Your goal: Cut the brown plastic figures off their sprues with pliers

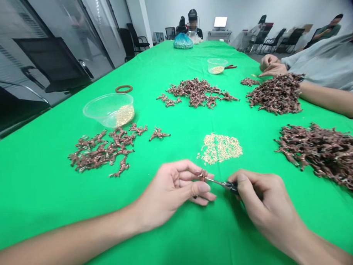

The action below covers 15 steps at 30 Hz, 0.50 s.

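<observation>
A small copper-brown branched casting (pixel 202 175) sits pinched between the thumb and fingertips of the left hand (pixel 172 190), whose other fingers curl loosely; its exact shape is hard to make out at this size. It lies between the two hands, nearer the left. The right hand (pixel 268 206) grips black-handled steel snips (pixel 223 185) closed in its fingers, their long axis running left and slightly away from the person, with the steel tips at the casting.

Just beyond the hands lies a heap of pale-gold granules (pixel 219 148) on the green-covered table (pixel 36 199). Left of the heap are a loose pile of copper-brown branched castings (pixel 102 150) and a clear plastic bowl (pixel 107 109) holding pale granules. Right of it is a denser pile of dark copper castings (pixel 324 154). Farther along, beyond the heap, a co-worker's two hands (pixel 271 65) rest beside another dark pile (pixel 276 94), and a blue plastic bag (pixel 183 41) sits near the table's far end.
</observation>
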Tool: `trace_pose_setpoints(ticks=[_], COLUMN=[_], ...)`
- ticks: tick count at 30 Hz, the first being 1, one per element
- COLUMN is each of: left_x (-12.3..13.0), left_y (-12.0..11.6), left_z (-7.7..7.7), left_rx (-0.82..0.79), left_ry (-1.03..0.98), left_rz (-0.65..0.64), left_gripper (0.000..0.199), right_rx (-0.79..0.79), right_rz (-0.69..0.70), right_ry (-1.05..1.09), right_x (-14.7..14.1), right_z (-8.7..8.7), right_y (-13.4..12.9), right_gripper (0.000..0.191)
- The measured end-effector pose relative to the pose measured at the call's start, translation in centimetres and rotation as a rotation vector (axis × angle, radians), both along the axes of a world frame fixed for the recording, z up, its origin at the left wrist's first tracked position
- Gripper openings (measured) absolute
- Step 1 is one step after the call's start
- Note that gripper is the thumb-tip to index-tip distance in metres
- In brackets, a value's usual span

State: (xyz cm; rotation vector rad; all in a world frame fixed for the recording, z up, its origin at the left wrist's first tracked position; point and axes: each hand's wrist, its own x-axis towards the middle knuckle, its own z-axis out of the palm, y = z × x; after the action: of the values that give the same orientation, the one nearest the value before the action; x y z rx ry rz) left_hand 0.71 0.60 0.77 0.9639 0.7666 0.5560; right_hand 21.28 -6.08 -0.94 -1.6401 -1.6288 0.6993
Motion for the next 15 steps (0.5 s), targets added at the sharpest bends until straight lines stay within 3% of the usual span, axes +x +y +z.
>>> trace_pose_setpoints(ticks=[15], left_x=[-0.13], left_y=[-0.27], left_z=[-0.59], left_rx=[0.015], left_ry=[-0.001], left_rz=[0.032], left_gripper=[0.024], right_rx=[0.036], right_rz=[0.026], right_ry=[-0.045], right_x=[-0.21], right_z=[0.09], right_y=[0.15], right_gripper=[0.043])
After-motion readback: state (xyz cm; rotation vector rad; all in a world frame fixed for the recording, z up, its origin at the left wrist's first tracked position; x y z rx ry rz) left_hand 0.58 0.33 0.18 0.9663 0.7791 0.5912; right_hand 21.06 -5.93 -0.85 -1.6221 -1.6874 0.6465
